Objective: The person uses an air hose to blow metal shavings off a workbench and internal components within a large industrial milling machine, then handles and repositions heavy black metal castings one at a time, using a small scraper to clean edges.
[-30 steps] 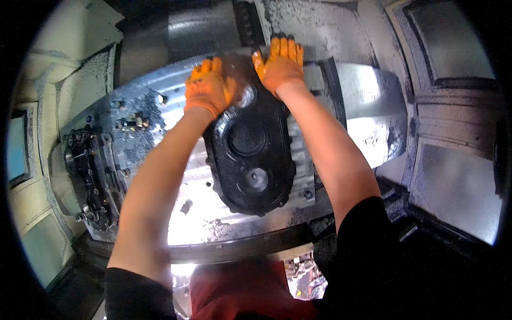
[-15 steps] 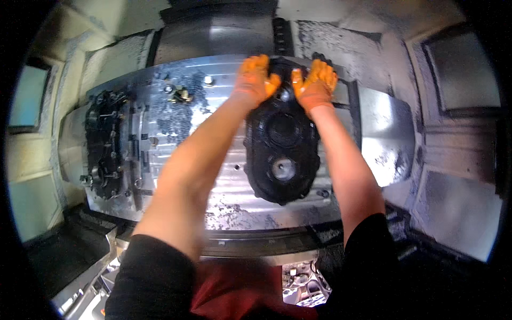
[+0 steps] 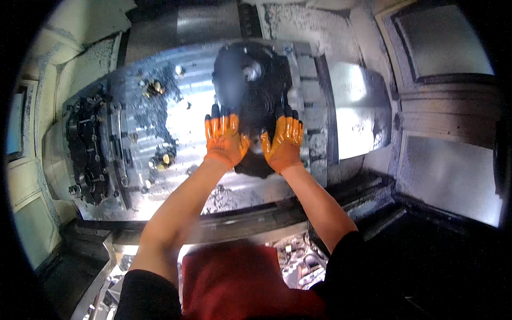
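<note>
A black oval cover-like casting (image 3: pixel 256 96) with round openings lies on a shiny metal bed (image 3: pixel 186 184). My left hand (image 3: pixel 226 140), in an orange glove with dark fingertips, rests at the casting's near left edge. Its fingers point away from me, stretched out, and the thumb is spread inward. On the near right part of the casting lies my right hand (image 3: pixel 282 141), gloved the same way, its fingers extended and thumb apart. Neither hand wraps round anything. Part of the casting's near end is hidden under the gloves.
A black bolted fixture (image 3: pixel 88 149) stands at the bed's left end, beside a slim metal bar. Loose brassy pieces (image 3: pixel 154 87) lie on the bed, with more near its front left (image 3: pixel 164 159). Pale machine walls with windows (image 3: pixel 445 42) enclose the sides. Metal parts (image 3: pixel 301 261) show below the front edge.
Both hands have come from the casting's far end to its near end, fingers still spread. The casting now sits farther away on the bed. The view has shifted right.
</note>
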Demonstrator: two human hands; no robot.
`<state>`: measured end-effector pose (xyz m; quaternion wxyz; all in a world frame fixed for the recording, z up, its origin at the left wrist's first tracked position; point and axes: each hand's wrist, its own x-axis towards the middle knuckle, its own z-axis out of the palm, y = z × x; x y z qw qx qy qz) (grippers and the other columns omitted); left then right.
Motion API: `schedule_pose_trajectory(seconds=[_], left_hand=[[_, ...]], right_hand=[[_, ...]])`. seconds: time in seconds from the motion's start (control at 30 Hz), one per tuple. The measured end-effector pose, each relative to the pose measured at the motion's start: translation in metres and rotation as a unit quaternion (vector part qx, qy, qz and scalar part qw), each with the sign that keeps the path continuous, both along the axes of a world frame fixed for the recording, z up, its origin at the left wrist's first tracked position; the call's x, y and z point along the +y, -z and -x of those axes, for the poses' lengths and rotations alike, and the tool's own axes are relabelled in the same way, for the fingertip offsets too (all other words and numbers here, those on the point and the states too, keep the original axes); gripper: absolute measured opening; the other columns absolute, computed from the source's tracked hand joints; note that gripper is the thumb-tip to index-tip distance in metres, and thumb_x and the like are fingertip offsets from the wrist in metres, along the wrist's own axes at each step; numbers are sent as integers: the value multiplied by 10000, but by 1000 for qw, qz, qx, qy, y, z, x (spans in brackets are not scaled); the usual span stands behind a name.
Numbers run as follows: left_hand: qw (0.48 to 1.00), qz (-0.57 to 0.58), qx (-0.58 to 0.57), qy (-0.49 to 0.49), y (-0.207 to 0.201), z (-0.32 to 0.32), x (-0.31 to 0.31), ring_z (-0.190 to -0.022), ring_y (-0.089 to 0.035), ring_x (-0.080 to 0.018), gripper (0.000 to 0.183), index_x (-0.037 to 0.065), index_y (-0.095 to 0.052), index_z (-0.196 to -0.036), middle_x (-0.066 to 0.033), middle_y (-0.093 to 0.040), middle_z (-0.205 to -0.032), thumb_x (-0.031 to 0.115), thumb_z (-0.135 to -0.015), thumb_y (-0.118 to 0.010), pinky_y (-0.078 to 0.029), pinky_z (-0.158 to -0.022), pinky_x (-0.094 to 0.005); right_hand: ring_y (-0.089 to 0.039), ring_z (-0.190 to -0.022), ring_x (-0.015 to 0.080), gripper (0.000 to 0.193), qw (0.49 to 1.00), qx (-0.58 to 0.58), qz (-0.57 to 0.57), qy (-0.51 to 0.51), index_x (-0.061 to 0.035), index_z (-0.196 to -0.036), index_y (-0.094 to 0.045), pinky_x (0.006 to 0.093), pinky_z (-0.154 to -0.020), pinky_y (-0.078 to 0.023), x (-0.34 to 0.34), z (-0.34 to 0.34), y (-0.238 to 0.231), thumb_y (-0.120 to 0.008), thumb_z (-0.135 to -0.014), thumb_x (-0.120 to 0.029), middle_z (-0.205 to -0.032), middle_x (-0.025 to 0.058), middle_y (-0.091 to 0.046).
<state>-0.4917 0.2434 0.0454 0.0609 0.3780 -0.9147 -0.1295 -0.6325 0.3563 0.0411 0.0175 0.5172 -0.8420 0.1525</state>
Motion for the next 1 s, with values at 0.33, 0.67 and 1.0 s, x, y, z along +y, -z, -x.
schedule_pose_trajectory(seconds=[0.33, 0.67, 1.0], left_hand=[[953, 217, 181, -112, -42, 133, -197, -1082, -540, -393, 503, -3, -529, -1184, -219, -590, -1136, 382, -860, -515, -407, -939, -485], [997, 47, 41, -48, 6, 140, -179, -1175, -500, -384, 464, 37, -521, -1196, -187, -565, -1202, 348, -854, -562, -376, -1039, -469], [999, 21, 27, 17, 8, 58, -51, -1120, -491, -390, 520, -3, -558, -1124, -193, -561, -1092, 349, -753, -648, -276, -1056, -586]], right_hand=[[-539, -1155, 426, 581, 958, 144, 246, 37, 20, -1165, -594, 500, -978, -414, -246, 117, -60, -479, -937, -501, -1186, 280, -588], [-325, -1394, 369, 698, 999, -4, 27, 39, 5, -1409, -400, 476, -1174, -196, -254, 149, 25, -431, -941, -512, -1460, 207, -428], [-401, -1289, 436, 660, 1000, 6, -6, -1, 34, -1339, -467, 556, -1121, -259, -98, 82, 22, -602, -883, -424, -1357, 238, -476]])
